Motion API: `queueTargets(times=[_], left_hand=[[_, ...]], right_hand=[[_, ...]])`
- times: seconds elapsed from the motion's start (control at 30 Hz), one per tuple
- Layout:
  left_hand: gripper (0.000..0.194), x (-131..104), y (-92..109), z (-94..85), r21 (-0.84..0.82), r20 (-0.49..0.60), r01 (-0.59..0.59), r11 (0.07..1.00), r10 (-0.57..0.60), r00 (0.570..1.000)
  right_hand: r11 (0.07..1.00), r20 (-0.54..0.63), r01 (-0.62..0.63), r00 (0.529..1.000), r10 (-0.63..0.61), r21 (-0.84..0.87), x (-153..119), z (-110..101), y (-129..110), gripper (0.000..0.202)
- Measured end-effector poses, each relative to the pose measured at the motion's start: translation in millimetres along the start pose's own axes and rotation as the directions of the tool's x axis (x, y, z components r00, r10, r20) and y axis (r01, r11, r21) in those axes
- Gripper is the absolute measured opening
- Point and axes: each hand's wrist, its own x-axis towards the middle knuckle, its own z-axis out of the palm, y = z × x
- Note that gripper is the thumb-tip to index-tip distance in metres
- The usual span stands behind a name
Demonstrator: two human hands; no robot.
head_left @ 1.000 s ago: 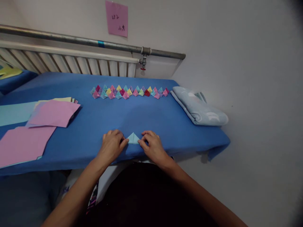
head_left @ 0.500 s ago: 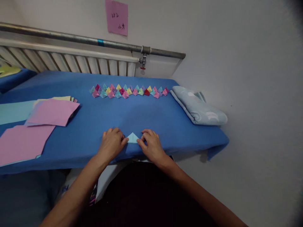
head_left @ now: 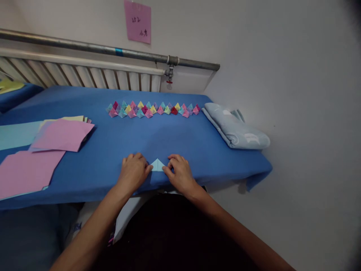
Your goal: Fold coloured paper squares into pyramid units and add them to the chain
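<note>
A small light-blue folded paper triangle [head_left: 157, 165] lies near the front edge of the blue-covered surface [head_left: 113, 139], its point facing away from me and a crease down its middle. My left hand [head_left: 134, 169] has its thumb on the triangle's left corner, fingers curled. On the right corner rests the thumb of my right hand [head_left: 180, 173], its fingers bent in the same way. Farther back stand several small folded paper pieces [head_left: 148, 113] in pink, blue, yellow, purple and red, lined up in rows.
Pink paper sheets [head_left: 31, 173] and a light-blue sheet [head_left: 17, 134] lie at the left. A folded grey-blue blanket [head_left: 237, 128] sits at the right against the wall. Behind the surface run a radiator [head_left: 107, 77] and a metal pipe [head_left: 84, 46]. A pink note [head_left: 138, 22] hangs above.
The view has shifted very slightly. Both hands stay at the corners of the folded paper, with no clear movement.
</note>
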Motion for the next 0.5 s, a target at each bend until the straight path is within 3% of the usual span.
queueTargets(times=[0.27,0.4,0.5], left_hand=[[0.027,-1,3,-4.5,-0.007,0.034,0.014,1.0,-0.014,0.999],[0.026,-5,7,-5.3,0.033,-0.002,0.042,0.999,-0.042,0.999],[0.02,-10,12,-3.7,0.045,-0.087,0.097,0.994,-0.093,0.992]], right_hand=[[1.0,0.009,-0.01,1.0,0.01,-0.009,-1,1,1,0.018],[0.999,0.021,-0.016,1.0,0.016,-0.028,-1,0,0,0.017],[0.999,0.04,-0.026,0.999,0.028,-0.042,0,-1,-2,0.016]])
